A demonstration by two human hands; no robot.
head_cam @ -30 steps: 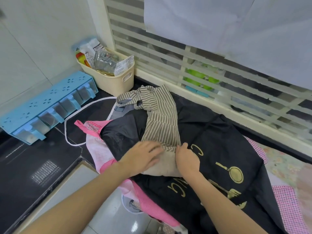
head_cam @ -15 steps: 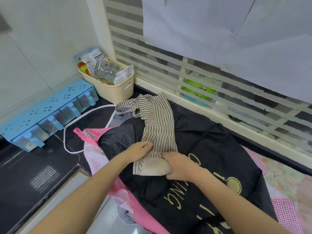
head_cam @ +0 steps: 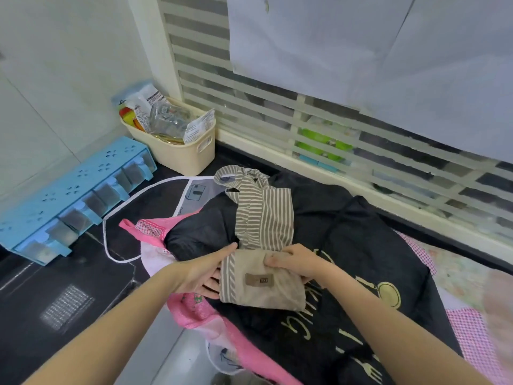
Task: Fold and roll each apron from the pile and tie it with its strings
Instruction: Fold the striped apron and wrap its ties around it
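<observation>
Head view is showing the striped apron (head_cam: 263, 218) lying on a black apron (head_cam: 361, 245) atop the pile on the bench (head_cam: 55, 287), its near end rolled. Left hand (head_cam: 202, 270) and right hand (head_cam: 294, 262) are gripping the roll's (head_cam: 261, 284) ends; rolling tightly and evenly away should be keeping it neat.

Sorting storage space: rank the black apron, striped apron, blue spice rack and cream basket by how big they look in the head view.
1. black apron, by far the largest
2. blue spice rack
3. striped apron, partly rolled, so close to the rack
4. cream basket, farthest away, so it may look smaller than it is
</observation>
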